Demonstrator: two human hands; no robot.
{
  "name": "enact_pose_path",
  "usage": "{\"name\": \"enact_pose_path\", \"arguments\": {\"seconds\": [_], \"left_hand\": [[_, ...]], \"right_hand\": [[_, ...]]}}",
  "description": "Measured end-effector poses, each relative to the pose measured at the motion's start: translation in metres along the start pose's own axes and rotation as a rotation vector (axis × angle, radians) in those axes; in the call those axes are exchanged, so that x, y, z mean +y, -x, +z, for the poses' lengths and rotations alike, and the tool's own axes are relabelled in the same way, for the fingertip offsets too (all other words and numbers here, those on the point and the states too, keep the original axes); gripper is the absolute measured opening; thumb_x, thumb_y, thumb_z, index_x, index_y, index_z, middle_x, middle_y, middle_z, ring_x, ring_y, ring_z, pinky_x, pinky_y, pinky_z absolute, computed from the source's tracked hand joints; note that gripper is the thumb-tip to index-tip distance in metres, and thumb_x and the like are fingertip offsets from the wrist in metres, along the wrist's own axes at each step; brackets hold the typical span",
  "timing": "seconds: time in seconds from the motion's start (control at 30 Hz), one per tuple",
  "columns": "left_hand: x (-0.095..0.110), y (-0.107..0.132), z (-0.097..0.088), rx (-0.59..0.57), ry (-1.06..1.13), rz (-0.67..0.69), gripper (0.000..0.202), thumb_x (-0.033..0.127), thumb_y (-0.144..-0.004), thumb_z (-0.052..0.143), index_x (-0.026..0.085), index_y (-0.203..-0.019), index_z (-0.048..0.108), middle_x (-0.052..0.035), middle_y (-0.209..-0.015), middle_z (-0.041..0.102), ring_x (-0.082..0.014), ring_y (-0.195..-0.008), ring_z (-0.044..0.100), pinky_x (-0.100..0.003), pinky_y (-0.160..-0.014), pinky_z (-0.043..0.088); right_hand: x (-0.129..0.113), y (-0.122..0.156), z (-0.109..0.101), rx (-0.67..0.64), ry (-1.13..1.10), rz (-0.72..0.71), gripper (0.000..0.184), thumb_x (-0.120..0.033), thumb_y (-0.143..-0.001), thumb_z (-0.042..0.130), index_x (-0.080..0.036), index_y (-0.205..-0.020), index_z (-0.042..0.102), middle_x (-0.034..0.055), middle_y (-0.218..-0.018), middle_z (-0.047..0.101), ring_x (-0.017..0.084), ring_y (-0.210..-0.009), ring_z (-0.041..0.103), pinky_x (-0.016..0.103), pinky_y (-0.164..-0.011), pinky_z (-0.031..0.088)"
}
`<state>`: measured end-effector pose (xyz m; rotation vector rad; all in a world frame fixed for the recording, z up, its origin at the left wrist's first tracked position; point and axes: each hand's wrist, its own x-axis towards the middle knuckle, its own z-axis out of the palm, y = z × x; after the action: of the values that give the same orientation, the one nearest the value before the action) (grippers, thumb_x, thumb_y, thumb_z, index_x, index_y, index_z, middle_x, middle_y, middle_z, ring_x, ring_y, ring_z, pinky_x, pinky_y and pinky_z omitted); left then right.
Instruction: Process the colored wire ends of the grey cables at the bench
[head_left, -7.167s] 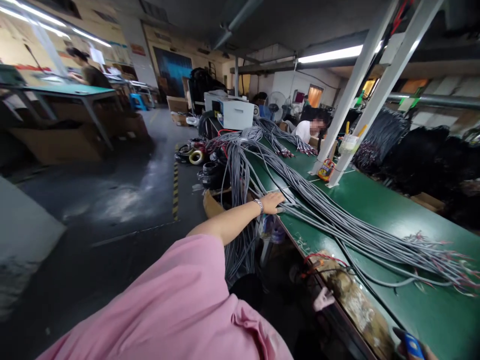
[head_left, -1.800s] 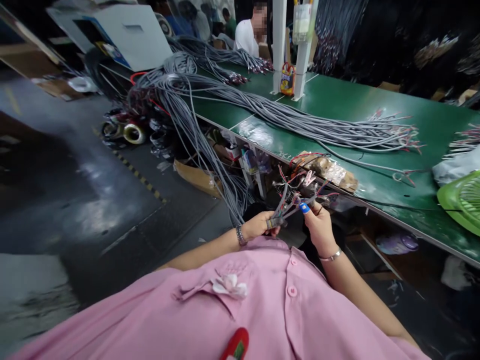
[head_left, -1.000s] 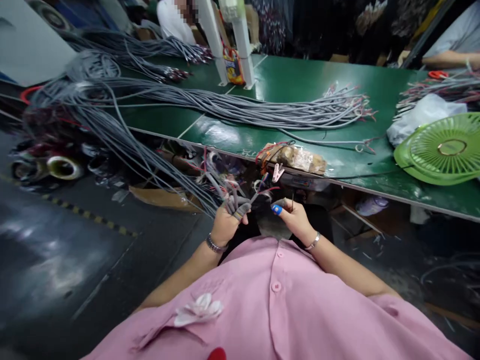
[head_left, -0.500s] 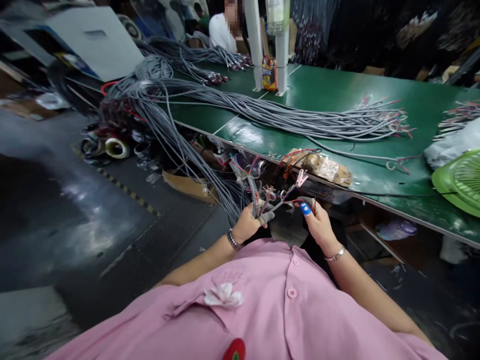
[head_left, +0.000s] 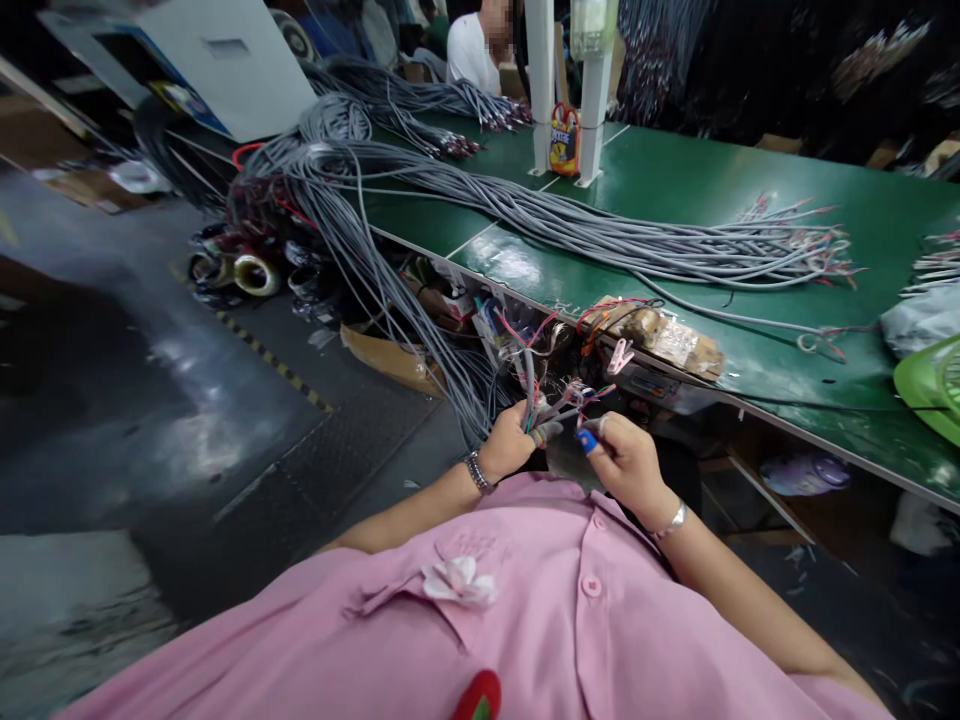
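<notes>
My left hand (head_left: 511,445) is closed around the stripped ends of several grey cables (head_left: 530,385), in front of the bench edge. Loose coloured wires (head_left: 600,393) and pale frayed strands stick out above its fingers. Grey wrapping covers a finger of that hand. Close by on the right, my right hand (head_left: 626,462) pinches thin wires at one cable's end. Blue tape (head_left: 587,440) covers its thumb tip. The exact wires between its fingertips are partly hidden. A pink clip (head_left: 620,357) stands at the bench edge just beyond.
Long grey cable bundles (head_left: 540,215) lie across the green bench (head_left: 675,170) and hang off its near edge at left. A taped wooden block (head_left: 675,340) sits on the edge. A green fan (head_left: 930,390) stands at right. One person (head_left: 472,55) is behind the bench.
My right hand has moved left and turned inward, nearer to my left hand. The coloured wires it held out to the right now point up beside its fingertips. The view has shifted slightly.
</notes>
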<state>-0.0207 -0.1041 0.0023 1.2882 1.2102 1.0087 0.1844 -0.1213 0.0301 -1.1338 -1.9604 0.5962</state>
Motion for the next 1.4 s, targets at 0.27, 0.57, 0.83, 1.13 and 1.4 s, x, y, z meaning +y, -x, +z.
{"name": "enact_pose_path", "arguments": {"seconds": [0.27,0.57,0.83,1.13,1.4], "left_hand": [[-0.005,-0.004,-0.019,-0.15,0.381,-0.103,0.048,0.056,-0.072,0.075,0.011,-0.082,0.062,0.0044,-0.051,0.054,-0.004,-0.035,0.042,-0.016,-0.035,0.025],[-0.019,0.007,-0.031,-0.332,0.576,-0.156,0.051,0.056,-0.067,0.079,0.01,-0.077,0.06,0.0049,-0.044,0.049,-0.0024,-0.03,0.034,-0.014,-0.034,0.021],[-0.017,0.008,-0.032,-0.467,0.64,-0.136,0.041,0.048,-0.073,0.077,0.012,-0.088,0.064,0.0061,-0.044,0.048,-0.0023,-0.03,0.03,-0.015,-0.032,0.02],[-0.008,0.008,-0.053,-0.523,0.569,-0.021,0.051,0.053,-0.061,0.083,0.008,-0.083,0.075,-0.0015,-0.05,0.057,-0.0051,-0.035,0.041,-0.018,-0.034,0.027],[-0.001,-0.008,-0.058,-0.371,0.133,0.139,0.035,0.035,-0.069,0.083,0.011,-0.094,0.077,-0.0125,-0.089,0.074,-0.0163,-0.074,0.066,-0.022,-0.063,0.05]], "right_hand": [[-0.006,-0.006,0.0,0.145,-0.137,0.017,0.02,-0.03,-0.093,0.055,-0.02,-0.108,0.064,0.0058,-0.088,0.066,0.015,-0.068,0.056,0.029,-0.064,0.045],[-0.015,-0.031,0.013,-0.066,-0.385,0.116,0.058,-0.039,-0.081,0.073,-0.021,-0.133,0.054,0.0108,-0.116,0.067,0.014,-0.068,0.057,0.027,-0.058,0.047],[0.002,-0.014,0.02,-0.158,-0.529,0.157,0.026,-0.042,-0.09,0.061,-0.02,-0.079,0.069,0.0038,-0.073,0.062,0.017,-0.07,0.057,0.03,-0.066,0.048],[0.038,-0.003,0.011,0.164,-0.953,0.76,0.032,-0.044,-0.078,0.074,-0.018,-0.071,0.056,-0.0081,-0.054,0.038,0.003,-0.04,0.022,0.016,-0.036,0.015],[0.046,0.029,-0.001,-0.036,-0.917,0.838,0.045,-0.059,-0.08,0.067,-0.015,-0.073,0.06,-0.0061,-0.053,0.04,0.003,-0.041,0.018,0.02,-0.038,0.011]]}}
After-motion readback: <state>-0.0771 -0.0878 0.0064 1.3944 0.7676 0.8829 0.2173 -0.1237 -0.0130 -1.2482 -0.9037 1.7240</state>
